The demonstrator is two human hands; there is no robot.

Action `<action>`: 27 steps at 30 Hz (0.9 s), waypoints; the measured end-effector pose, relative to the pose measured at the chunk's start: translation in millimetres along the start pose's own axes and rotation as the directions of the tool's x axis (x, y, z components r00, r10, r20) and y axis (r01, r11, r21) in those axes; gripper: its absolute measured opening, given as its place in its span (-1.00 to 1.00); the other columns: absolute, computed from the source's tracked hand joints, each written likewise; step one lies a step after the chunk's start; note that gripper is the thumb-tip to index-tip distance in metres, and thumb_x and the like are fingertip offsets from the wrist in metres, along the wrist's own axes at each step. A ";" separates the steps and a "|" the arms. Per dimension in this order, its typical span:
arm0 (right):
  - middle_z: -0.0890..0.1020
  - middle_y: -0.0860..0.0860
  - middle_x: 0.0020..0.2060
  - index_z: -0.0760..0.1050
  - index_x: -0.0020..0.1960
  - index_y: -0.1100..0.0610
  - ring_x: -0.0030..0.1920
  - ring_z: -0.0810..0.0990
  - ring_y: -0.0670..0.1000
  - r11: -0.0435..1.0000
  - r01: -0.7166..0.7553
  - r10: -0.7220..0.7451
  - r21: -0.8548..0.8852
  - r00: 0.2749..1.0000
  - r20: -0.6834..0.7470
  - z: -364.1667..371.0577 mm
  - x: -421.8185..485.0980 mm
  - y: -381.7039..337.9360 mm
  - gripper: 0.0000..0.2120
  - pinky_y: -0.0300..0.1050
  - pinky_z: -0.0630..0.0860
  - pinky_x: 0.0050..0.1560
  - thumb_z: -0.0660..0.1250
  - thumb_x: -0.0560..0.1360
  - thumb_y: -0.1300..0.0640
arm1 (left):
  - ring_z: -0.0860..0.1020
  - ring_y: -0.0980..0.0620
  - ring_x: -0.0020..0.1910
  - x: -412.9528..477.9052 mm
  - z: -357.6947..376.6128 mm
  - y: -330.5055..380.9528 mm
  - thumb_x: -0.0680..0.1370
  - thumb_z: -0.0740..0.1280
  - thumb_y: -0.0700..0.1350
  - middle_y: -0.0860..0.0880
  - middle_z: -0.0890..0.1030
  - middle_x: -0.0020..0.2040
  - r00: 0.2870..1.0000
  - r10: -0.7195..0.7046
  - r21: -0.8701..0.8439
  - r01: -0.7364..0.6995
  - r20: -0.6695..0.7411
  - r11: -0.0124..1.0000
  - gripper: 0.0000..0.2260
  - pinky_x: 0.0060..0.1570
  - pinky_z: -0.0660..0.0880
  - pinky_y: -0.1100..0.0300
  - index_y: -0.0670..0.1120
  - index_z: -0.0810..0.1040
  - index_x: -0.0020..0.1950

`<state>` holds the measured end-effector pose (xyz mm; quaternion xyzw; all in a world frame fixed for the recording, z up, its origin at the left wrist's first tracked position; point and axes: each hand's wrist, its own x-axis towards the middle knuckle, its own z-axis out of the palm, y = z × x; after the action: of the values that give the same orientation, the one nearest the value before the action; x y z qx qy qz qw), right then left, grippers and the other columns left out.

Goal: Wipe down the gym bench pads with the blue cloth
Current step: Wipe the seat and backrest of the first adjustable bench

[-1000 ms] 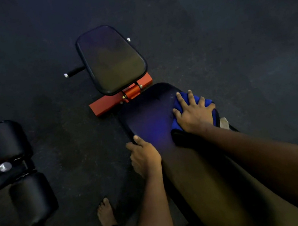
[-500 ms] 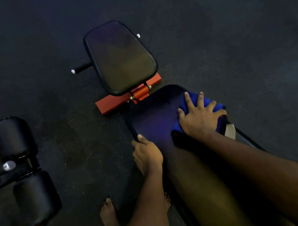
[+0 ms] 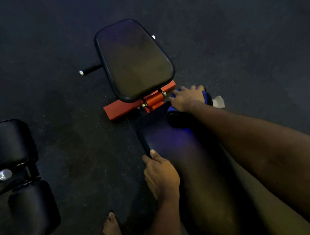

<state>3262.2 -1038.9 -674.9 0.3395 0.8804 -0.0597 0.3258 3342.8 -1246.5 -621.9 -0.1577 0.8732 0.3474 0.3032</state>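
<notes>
Pressing the blue cloth (image 3: 170,109) flat under spread fingers, the right hand (image 3: 187,98) covers the far end of the long pad (image 3: 163,136); the left hand (image 3: 161,174), behind it, grips that pad's edge (bracing, probably); the seat pad (image 3: 133,60) lies just beyond.

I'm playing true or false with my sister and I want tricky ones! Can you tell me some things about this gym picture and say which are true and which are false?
1. The right hand presses the blue cloth on the far end of the long pad. True.
2. An orange frame bar shows under the small seat pad. True.
3. The left hand holds a spray bottle. False: it grips the long pad's left edge.
4. The blue cloth lies on the seat pad. False: it is on the long pad, under the right hand.
5. A bare foot stands on the floor beside the bench. True.
</notes>
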 end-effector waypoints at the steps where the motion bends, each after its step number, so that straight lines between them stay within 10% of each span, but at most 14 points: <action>1: 0.34 0.03 0.48 0.31 0.47 -0.10 0.44 0.27 0.27 0.996 0.089 -0.089 -0.024 0.996 0.015 -0.3 2.7 -1.3 -0.51 0.34 0.09 0.36 -0.05 0.62 -0.19 | 0.38 0.04 -0.27 0.2 -0.5 0.3 0.70 -0.02 0.07 -0.17 0.60 -0.01 1.000 0.004 -0.004 -0.004 -0.010 1.000 -0.61 -0.18 0.29 0.09 -0.15 0.40 0.31; 5: 0.17 -0.13 0.57 0.12 0.55 -0.23 0.57 0.08 0.13 0.958 0.271 -0.274 0.092 0.961 0.019 -3.1 -0.9 25.2 -0.47 0.41 -0.04 0.43 0.01 0.61 -0.30 | 0.36 0.18 -0.35 1.0 1.7 1.4 0.70 -0.02 0.07 0.08 0.40 -0.28 1.000 -0.022 -0.005 0.022 0.000 1.000 -0.62 -0.40 0.23 0.22 -0.13 0.40 0.33; 13: 0.37 0.07 0.46 0.36 0.44 -0.06 0.44 0.30 0.22 0.997 0.013 -0.015 0.072 1.000 0.025 -4.7 8.9 -4.0 -0.54 0.25 0.17 0.37 0.04 0.59 -0.11 | 0.33 0.18 -0.36 0.7 1.3 2.2 0.71 -0.02 0.06 0.08 0.37 -0.28 1.000 -0.021 0.003 0.021 -0.007 1.000 -0.63 -0.36 0.23 0.17 -0.14 0.40 0.33; 18: 0.35 -0.02 0.50 0.33 0.48 -0.11 0.50 0.28 0.05 0.910 0.414 -0.414 0.009 0.910 0.035 6.6 -4.5 -45.8 -0.57 0.18 0.06 0.46 0.02 0.64 -0.10 | 0.55 -0.18 -0.04 -1.8 -2.0 3.4 0.70 -0.01 0.06 -0.20 0.59 0.01 0.999 0.007 -0.005 -0.007 -0.040 1.000 -0.62 -0.15 0.28 0.07 -0.15 0.41 0.31; 21: 0.25 -0.16 0.54 0.20 0.53 -0.23 0.56 0.12 -0.04 0.821 0.562 -0.567 0.100 0.824 0.021 10.3 -20.5 -18.8 -0.57 0.14 -0.04 0.52 0.04 0.66 -0.14 | 0.52 -0.08 -0.18 -1.5 -2.8 4.5 0.70 -0.01 0.06 -0.14 0.56 -0.10 0.999 -0.020 0.000 0.020 -0.028 1.000 -0.63 -0.19 0.26 0.08 -0.14 0.41 0.30; 27: 0.23 -0.15 0.55 0.25 0.51 -0.20 0.55 0.14 0.05 0.972 0.205 -0.210 0.111 0.977 0.039 -3.2 3.7 31.0 -0.56 0.40 0.00 0.42 0.01 0.65 -0.19 | 0.32 0.19 -0.38 1.5 1.4 1.5 0.70 -0.02 0.06 0.08 0.35 -0.32 1.000 -0.030 0.016 0.030 0.002 0.999 -0.61 -0.38 0.24 0.17 -0.16 0.39 0.34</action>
<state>3278.2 -1012.2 -671.1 0.2609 0.8981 -0.1489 0.3211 3341.5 -1244.6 -622.9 -0.1680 0.8730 0.3362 0.3107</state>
